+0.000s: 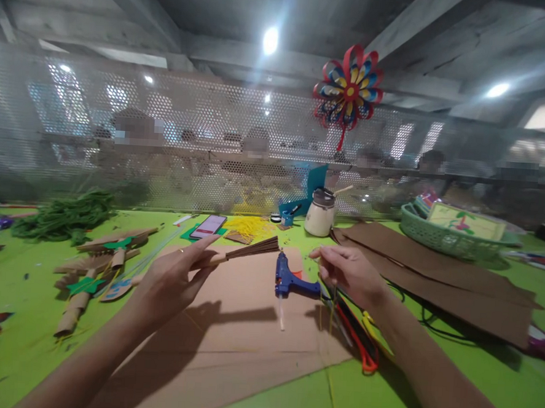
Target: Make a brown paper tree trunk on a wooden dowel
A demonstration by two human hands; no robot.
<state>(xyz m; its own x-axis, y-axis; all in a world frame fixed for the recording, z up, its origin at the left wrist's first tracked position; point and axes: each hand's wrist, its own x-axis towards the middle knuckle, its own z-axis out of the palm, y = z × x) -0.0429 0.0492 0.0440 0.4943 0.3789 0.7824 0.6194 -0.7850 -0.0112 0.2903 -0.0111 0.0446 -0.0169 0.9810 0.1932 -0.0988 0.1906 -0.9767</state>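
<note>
My left hand (168, 281) is closed around the tan handle end of a small bundle of brown strips (255, 247), shaped like a little broom and pointing right. A blue hot glue gun (290, 280) lies on a sheet of brown cardboard (241, 337), between my two hands, with a clear glue stick (281, 312) sticking out of it. My right hand (349, 271) is raised just right of the glue gun, thumb and fingers pinched together. Thin yellow string (333, 312) hangs down from those fingers; its upper end is hard to make out.
Red-handled scissors (368, 357) lie below my right hand. Brown sheets (438, 282) and a green basket (430, 235) are at right. Behind stand a jar (320, 213) and a phone (209, 226). Cardboard figures (80, 294) and green yarn (63, 216) lie left.
</note>
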